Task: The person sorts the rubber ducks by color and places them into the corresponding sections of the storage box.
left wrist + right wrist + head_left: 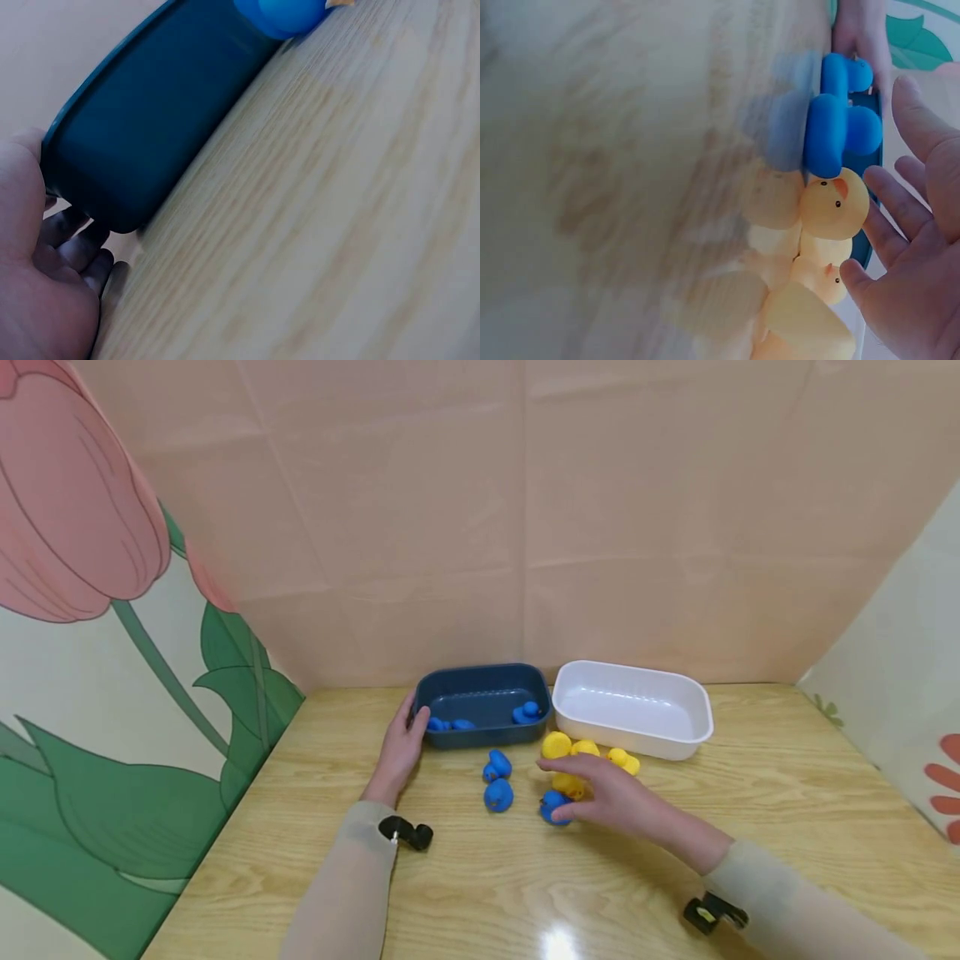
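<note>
- Sleeves (333, 893), pale, nearest the camera, enter from the bottom edge. Each cuff carries a black clip (405, 832).
- Left hand (400, 745): clamped on the left end of the dark blue tray (487, 739), thumb at the near corner, fingers round the outer wall. Left wrist view agrees: fingers bend about that end.
- Right hand (611, 789): fingers and thumb spread apart, nothing in grasp. It reaches in from the right, over the group of ducks.
- Key relation (judgement): loose blue duck (551, 803) lies at the thumb side of the right hand, toward the person, partly covered by the thumb tip. Contact: cannot tell. Right hand is much the nearer; left hand is well apart, at the tray.
- Long axis of that duck: cannot tell, thumb in the way. Dark blue tray's long axis runs left to right, beyond the duck and to its left.
- Yellow ducks (557, 745), at least four, lie under and just beyond the right hand's fingers, near the white tray (633, 703). Right wrist view: fingertips overlap them; touch not certain.
- Two more blue ducks (498, 795) rest on the wooden table (480, 881), left of the right hand, in front of the dark blue tray.
- Three blue ducks (527, 713) sit inside the dark blue tray.
</note>
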`<state>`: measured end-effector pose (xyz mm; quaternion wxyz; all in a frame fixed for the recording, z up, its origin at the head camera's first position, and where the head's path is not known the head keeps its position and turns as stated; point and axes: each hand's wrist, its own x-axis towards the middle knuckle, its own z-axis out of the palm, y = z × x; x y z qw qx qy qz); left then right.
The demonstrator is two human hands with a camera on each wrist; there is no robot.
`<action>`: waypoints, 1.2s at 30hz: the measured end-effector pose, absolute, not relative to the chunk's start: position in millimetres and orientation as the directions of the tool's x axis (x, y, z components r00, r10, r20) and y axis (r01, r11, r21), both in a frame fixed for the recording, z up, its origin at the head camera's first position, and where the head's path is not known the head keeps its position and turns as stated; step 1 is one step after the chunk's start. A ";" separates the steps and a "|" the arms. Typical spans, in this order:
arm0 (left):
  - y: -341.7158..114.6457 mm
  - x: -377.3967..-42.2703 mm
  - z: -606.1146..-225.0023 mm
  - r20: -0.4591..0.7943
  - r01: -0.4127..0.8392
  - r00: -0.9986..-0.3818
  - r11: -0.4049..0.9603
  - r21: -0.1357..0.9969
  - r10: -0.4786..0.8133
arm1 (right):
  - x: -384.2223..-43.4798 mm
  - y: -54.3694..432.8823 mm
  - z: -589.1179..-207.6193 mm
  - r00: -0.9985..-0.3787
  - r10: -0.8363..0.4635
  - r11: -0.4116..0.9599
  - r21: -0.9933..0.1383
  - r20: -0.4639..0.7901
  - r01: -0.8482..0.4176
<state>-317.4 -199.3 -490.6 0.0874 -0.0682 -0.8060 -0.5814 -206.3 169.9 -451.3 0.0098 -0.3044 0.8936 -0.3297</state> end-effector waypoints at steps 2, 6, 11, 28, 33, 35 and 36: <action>-199.5 -317.2 -490.8 0.222 0.213 -0.975 0.313 0.926 0.006 | -206.7 171.2 -452.8 -0.810 -0.560 0.599 -0.592 0.172 -0.540; -200.2 -316.7 -491.2 0.223 0.213 -0.975 0.312 0.926 0.002 | -208.3 173.4 -456.0 -0.792 -0.586 0.594 -0.575 0.171 -0.563; -201.5 -315.6 -491.8 0.208 0.199 -0.978 0.322 0.925 0.006 | -210.7 174.9 -460.2 -0.773 -0.609 0.595 -0.541 0.178 -0.594; -200.8 -318.8 -491.2 0.217 0.210 -0.976 0.317 0.925 0.014 | -216.6 170.6 -459.8 -0.738 -0.641 0.596 -0.468 0.211 -0.652; -200.8 -318.9 -492.1 0.219 0.213 -0.976 0.313 0.926 0.017 | -216.9 169.3 -460.0 -0.730 -0.646 0.585 -0.470 0.223 -0.661; -200.5 -318.3 -492.2 0.217 0.211 -0.976 0.310 0.927 0.016 | -217.1 169.4 -460.1 -0.730 -0.646 0.582 -0.477 0.222 -0.659; -200.2 -317.7 -491.9 0.214 0.208 -0.977 0.309 0.928 0.014 | -217.1 169.4 -460.1 -0.732 -0.645 0.581 -0.481 0.220 -0.657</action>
